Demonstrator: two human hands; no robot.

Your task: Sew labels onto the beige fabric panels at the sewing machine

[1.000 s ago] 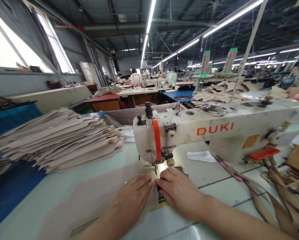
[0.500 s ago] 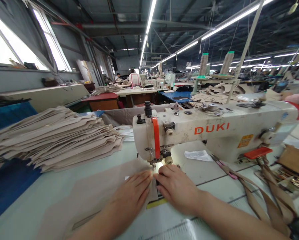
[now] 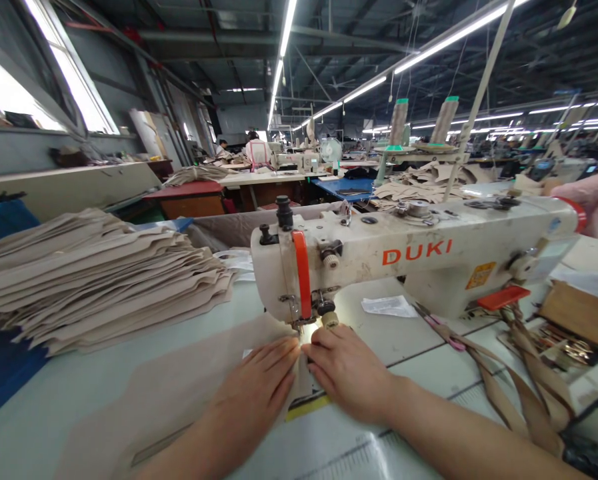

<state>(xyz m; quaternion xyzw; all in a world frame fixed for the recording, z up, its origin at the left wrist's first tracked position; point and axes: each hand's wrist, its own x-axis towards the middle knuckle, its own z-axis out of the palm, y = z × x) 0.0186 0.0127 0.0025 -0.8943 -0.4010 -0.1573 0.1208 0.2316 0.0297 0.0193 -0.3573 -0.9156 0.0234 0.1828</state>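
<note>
A white sewing machine (image 3: pixel 369 247) marked DUKI stands over the pale green table. Beige fabric (image 3: pixel 179 367) lies flat on the table to the left of the needle, its edge running under the presser foot. My left hand (image 3: pixel 259 387) presses on this fabric, palm down, fingers stretched toward the needle. Just right of the needle, my right hand (image 3: pixel 349 373) has its fingers bent and drawn together at the fabric's edge; what lies between the fingertips is hidden. A small white label (image 3: pixel 247 353) shows beside my left hand.
Stacked beige pieces (image 3: pixel 93 273) lie at the left. Scissors (image 3: pixel 446 330), beige straps (image 3: pixel 503 387), a white paper (image 3: pixel 389 306) and a box of metal parts (image 3: pixel 573 343) are at the right. Thread cones (image 3: pixel 397 123) stand behind the machine.
The whole view has shifted slightly, so the machine and stack appear further left. Both hands remain beside the needle, with the right hand's fingertips closer to the left hand's.
</note>
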